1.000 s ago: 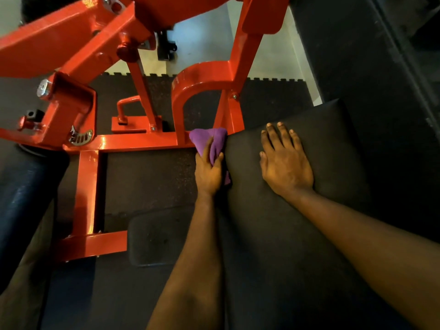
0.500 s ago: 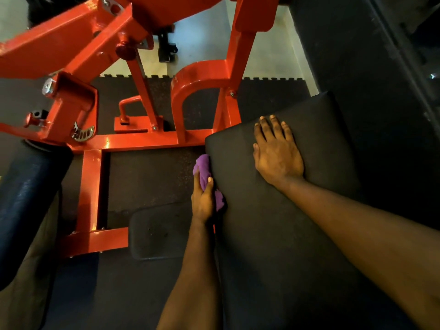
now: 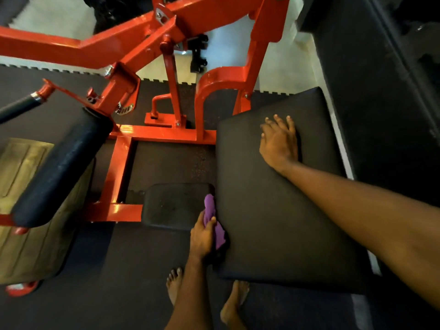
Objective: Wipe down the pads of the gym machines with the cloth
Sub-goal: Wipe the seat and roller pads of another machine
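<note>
My left hand [image 3: 204,235] has its fingers and thumb curled round the bunched purple cloth [image 3: 210,207], holding it against the left side edge of the big flat black vinyl seat pad [image 3: 273,217], towards the near end. My right hand [image 3: 279,142] lies on the top of that pad near its far end, fingers straight and holding nothing. A smaller black rectangular pad [image 3: 171,203] sits lower, just left of the cloth, inside the red-painted steel frame [image 3: 119,163]. A black foam roller [image 3: 62,167] lies further left. My bare feet [image 3: 234,303] stand on the dark rubber floor [image 3: 107,294]
</note>
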A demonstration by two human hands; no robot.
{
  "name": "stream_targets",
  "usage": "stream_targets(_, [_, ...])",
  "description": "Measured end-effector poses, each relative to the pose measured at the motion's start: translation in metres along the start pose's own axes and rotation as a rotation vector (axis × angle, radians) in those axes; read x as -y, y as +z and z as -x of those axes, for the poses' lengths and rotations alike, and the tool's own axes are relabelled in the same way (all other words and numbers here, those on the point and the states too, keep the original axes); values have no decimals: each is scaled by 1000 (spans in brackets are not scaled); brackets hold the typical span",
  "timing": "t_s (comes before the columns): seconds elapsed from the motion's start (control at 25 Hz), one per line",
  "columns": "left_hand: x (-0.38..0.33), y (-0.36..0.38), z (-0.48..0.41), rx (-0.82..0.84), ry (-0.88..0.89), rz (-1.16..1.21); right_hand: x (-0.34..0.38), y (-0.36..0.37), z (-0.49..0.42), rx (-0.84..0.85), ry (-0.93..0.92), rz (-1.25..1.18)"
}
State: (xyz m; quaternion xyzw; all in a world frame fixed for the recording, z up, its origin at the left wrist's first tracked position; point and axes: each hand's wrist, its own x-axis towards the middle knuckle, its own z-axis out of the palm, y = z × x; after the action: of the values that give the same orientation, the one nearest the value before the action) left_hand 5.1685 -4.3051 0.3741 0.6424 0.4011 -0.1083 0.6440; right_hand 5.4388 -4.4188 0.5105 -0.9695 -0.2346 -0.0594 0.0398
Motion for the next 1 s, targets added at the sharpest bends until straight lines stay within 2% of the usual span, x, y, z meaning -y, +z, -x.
stream_targets(0.12, [-29,9,48,-136,99,-223,-33,-45,37,-125,103,-31])
stream_targets(0.2, [-62,25,67,-209,199,-253,-63,-78,50,-152,228,-13])
stream_targets(0.28, [-108,50,63,-166,309,-282,-92,-93,59,-61,404,-140])
stream_targets(0.36, [-158,87,47,-23,458,-421,-114,-91,71,150,522,-439])
stream_targets(0.44, [-193,125,31,44,537,-613,-126,-78,89,242,530,-724])
stream_targets(0.56, [-187,146,44,-52,476,-745,-125,-65,103,118,524,-981])
stream_targets(0.72, [-114,132,112,-153,506,-794,-118,-58,104,40,532,-1026])
stream_targets(0.8, [-103,138,129,-188,497,-778,-117,-58,104,48,537,-1005])
stream_targets(0.92, [-145,162,102,-267,508,-661,-121,-53,105,41,511,-995])
stream_targets(1.0, [-202,181,55,-226,517,-618,-126,-47,103,18,500,-1002])
